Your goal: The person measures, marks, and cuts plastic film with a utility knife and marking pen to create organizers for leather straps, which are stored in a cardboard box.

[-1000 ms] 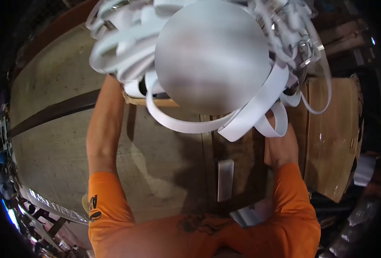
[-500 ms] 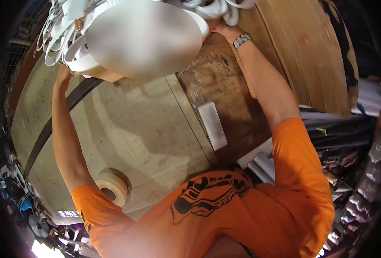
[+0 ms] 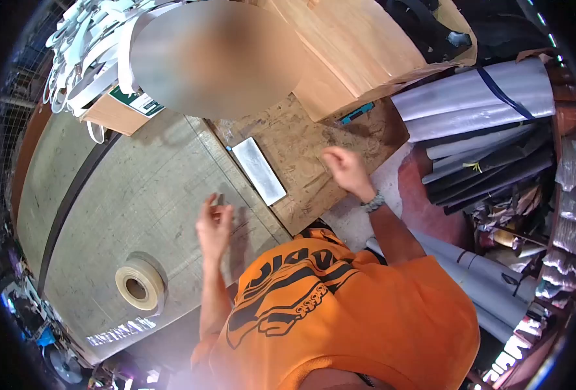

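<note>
My left hand (image 3: 214,226) hovers over the greenish tabletop (image 3: 164,195), fingers apart and partly bent, holding nothing. Across from it, my right hand (image 3: 348,171) is above the worn wooden board (image 3: 307,162), its fingers curled in with nothing visible in them. Between the hands, a whitish rectangular block (image 3: 259,171) lies along the joint of the two surfaces. A cardboard box (image 3: 117,112) heaped with white straps (image 3: 96,55) stands at the upper left, apart from both hands. A blurred oval hides part of the top of the view.
A tape roll (image 3: 140,285) lies on the table at lower left. A dark strip (image 3: 73,198) crosses the left side. A large cardboard box (image 3: 366,49) stands upper right, with a teal tool (image 3: 357,113) by its base. Rolls of grey sheet (image 3: 476,97) lie at right.
Both hands have come back from the white straps toward my body and are now away from them. The strap pile sits in its box at upper left. The view has shifted right.
</note>
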